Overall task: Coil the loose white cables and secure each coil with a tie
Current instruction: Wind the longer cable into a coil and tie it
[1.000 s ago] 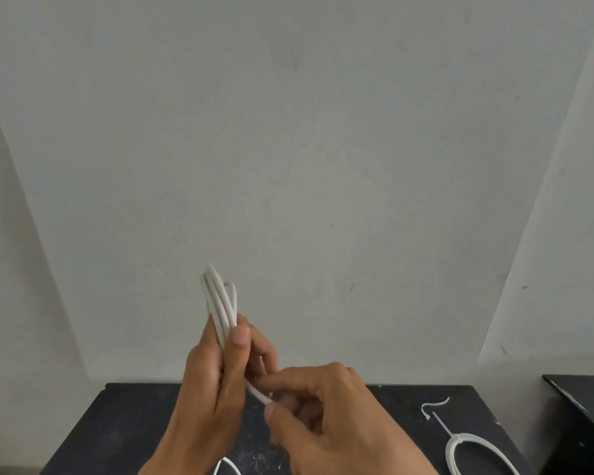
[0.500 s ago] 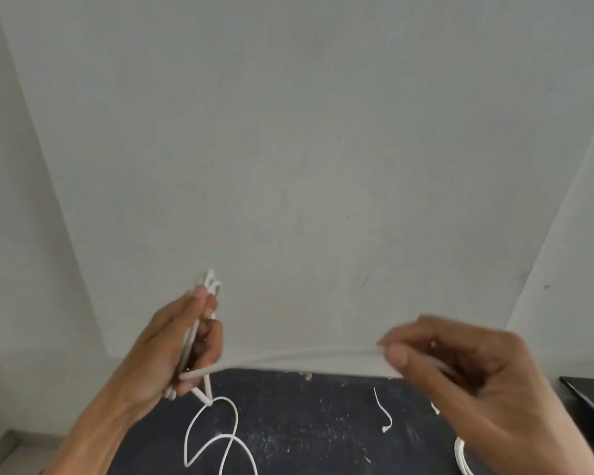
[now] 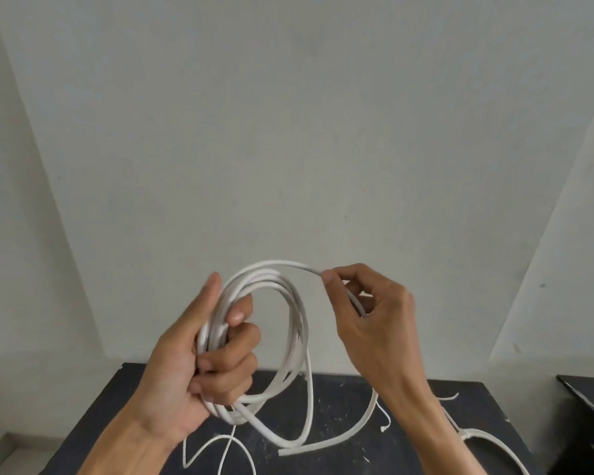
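Left hand point(image 3: 182, 365) has a closed grip around the white cable coil point(image 3: 271, 337), held up over the dark bench point(image 3: 340, 406). Right hand point(image 3: 374, 320) pinches the next loop; the tail point(image 3: 323, 447) trails loose, no tie on yet. Far right, a tied coil point(image 3: 487, 440) looks finished.

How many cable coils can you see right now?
2. One coil is held in the left hand; a tied coil lies on the table's right side, partly cut off.
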A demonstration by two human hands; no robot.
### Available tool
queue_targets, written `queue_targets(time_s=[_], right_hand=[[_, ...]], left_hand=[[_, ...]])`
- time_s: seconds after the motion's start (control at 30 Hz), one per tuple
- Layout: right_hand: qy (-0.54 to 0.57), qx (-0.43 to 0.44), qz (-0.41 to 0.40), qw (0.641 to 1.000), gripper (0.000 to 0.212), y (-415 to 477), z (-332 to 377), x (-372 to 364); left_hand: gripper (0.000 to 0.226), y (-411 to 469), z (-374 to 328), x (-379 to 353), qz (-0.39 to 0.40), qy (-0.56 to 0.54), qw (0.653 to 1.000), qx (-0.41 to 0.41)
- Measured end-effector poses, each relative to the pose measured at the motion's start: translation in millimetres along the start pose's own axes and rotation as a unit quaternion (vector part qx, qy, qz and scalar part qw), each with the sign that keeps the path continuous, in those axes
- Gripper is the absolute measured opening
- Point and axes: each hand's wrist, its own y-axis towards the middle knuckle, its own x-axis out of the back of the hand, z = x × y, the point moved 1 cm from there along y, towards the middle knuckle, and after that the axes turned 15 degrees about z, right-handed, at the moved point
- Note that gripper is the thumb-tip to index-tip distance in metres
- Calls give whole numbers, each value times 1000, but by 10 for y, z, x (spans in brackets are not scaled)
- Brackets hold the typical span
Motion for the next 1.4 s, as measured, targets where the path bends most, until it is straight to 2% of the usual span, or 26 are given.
queue_targets(time_s=[0.07,0.17,0.23,0.4,0.53,0.63,0.73,0.83,0.87,1.07,1.17,1.3,1.4], right_hand=[[4,-12,7,1000,16,1,-52,-20],[2,-15,11,1000,20,5,-107,-39],[8,-25,23,999,21,4,-178,-22],[55,-90,121,987,14,-174,-532,100],[148,-162,227,949,17,-465,-692,107],[245,-252,262,899,19,-594,-651,-34],[433,-326,224,810,23,-617,-497,-201],[527,-357,179,750,26,-597,-264,-294],[539,-361,164,744,25,-587,-199,-316],[539,-362,47,759,13,-549,-44,-469],[564,-355,8,745,14,-516,-31,-524],[615,-353,-46,704,12,-473,-14,-582],[622,-333,-70,706,21,-465,-66,-630]], left_hand=[[40,-9,-35,-24,13,-29,999,-22],[49,-7,-45,-36,38,-89,995,-35],[46,-9,-54,-18,58,-120,990,-50],[44,-21,-302,6,113,-155,976,-105],[47,-48,-424,64,121,-154,971,-134],[45,31,-304,30,91,-130,975,-159],[45,111,-170,-10,-50,8,981,-188],[49,207,-83,-53,-108,69,970,-207],[50,232,-62,-58,-119,87,967,-210],[51,312,96,-80,-140,174,949,-224],[51,312,161,-74,-161,191,945,-209],[48,298,249,-55,-152,177,952,-198],[47,316,346,-63,-152,179,954,-186]])
